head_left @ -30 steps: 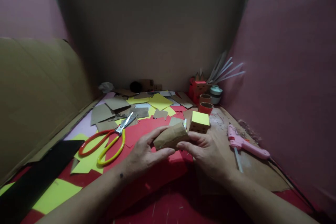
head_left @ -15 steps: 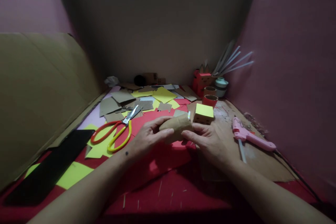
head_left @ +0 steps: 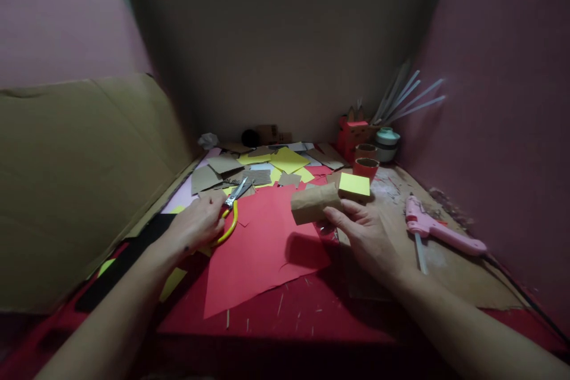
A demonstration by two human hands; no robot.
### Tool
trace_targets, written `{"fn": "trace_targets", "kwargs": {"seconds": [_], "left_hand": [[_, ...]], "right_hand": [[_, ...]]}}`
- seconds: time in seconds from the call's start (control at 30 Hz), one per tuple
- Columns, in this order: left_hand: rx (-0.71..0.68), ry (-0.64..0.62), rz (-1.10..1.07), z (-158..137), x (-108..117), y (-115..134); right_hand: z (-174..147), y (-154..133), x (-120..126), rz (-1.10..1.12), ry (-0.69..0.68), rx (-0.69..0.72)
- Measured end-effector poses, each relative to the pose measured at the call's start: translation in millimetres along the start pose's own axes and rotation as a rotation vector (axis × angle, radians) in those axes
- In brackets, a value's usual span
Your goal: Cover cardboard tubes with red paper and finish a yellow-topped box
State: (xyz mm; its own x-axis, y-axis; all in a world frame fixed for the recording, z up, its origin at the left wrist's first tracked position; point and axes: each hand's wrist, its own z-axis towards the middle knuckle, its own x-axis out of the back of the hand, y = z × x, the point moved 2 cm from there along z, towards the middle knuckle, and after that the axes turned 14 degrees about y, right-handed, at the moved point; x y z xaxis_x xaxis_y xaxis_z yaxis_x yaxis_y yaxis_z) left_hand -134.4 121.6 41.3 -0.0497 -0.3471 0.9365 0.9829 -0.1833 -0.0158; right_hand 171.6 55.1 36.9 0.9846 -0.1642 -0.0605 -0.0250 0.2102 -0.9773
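In my right hand (head_left: 369,234) a bent piece of brown cardboard (head_left: 309,205) is pinched at its right end, held just above the red paper. My left hand (head_left: 200,221) is closed over the handles of the scissors (head_left: 234,222), whose yellow loop and metal blades show. The red loop is hidden behind my fingers. A large red sheet of paper (head_left: 258,249) lies between my hands. Just beyond my right fingers sits a small cardboard box with a yellow top (head_left: 354,184).
A pink glue gun (head_left: 439,233) rests on a cardboard sheet at right. Behind stand red-wrapped tubes (head_left: 367,171), a lidded jar (head_left: 386,145) and glue sticks (head_left: 414,98). Paper and cardboard scraps (head_left: 287,160) cover the back. A black flat object (head_left: 129,267) lies left beside a cardboard panel (head_left: 89,190).
My left hand has let go of the cardboard, moved left and closed over the scissors' handles. My right hand alone keeps the cardboard piece. The view has shifted slightly.
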Motion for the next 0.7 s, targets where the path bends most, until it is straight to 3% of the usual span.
{"fn": "trace_targets", "kwargs": {"seconds": [0.13,0.37,0.47,0.57,0.7], "left_hand": [[0.007,-0.003,0.087,-2,0,3],[0.089,-0.025,0.114,-5,-6,-13],[0.059,0.006,0.055,-14,4,-2],[-0.051,-0.048,-0.065,-33,23,27],[-0.346,-0.126,-0.198,-80,36,63]], "right_hand": [[2,1,4,0.023,0.032,0.023],[4,-1,7,0.036,0.063,0.075],[4,-1,8,0.061,0.08,0.095],[5,0,10,0.132,0.114,0.109],[8,4,12,0.191,0.141,0.085]]}}
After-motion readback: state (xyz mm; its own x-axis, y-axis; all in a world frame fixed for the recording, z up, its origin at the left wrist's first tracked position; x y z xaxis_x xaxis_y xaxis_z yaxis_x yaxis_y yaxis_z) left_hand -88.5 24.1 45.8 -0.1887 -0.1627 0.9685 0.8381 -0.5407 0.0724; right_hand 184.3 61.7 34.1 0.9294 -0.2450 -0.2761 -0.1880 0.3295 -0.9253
